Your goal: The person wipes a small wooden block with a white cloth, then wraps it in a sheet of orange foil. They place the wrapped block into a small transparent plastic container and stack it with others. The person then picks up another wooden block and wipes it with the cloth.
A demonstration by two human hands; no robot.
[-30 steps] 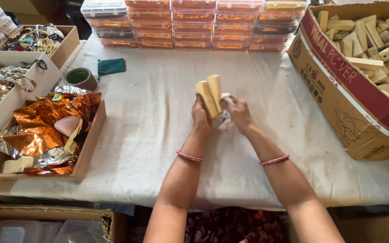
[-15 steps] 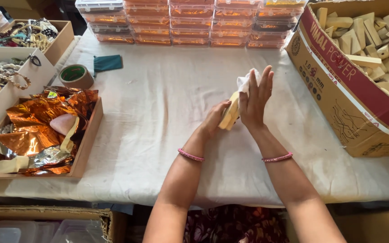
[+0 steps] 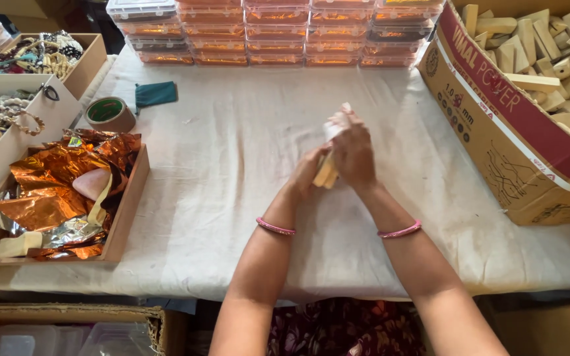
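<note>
Pale wooden pieces point(image 3: 326, 173), two slim blocks as far as can be told, sit upright between the two hands above the middle of the table point(image 3: 219, 191). A white cloth point(image 3: 335, 126) covers their upper end and pokes out above the fingers. Left hand point(image 3: 308, 173) is curled around the lower part of the blocks from its side; right hand point(image 3: 353, 153) is closed over the cloth and the top of the blocks, pressing toward the left hand (the two hands nearly touch, with the wood pinched between them). Each wrist carries a pink bangle. Beyond the hands, at the far edge of the table, stand rows of stacked clear boxes with orange contents point(image 3: 278, 33). Well to the right of the right hand, a large cardboard box point(image 3: 496, 132) holds many more pale wooden blocks point(image 3: 542, 53). Well to the left of the left hand, a shallow wooden tray point(image 3: 130, 204) holds crumpled orange and silver foil point(image 3: 47, 191) plus a pinkish stone. Farther left and beyond it: a roll of tape point(image 3: 109, 113), a small dark green pouch point(image 3: 156, 94), and open boxes of beaded jewellery point(image 3: 28, 56).
</note>
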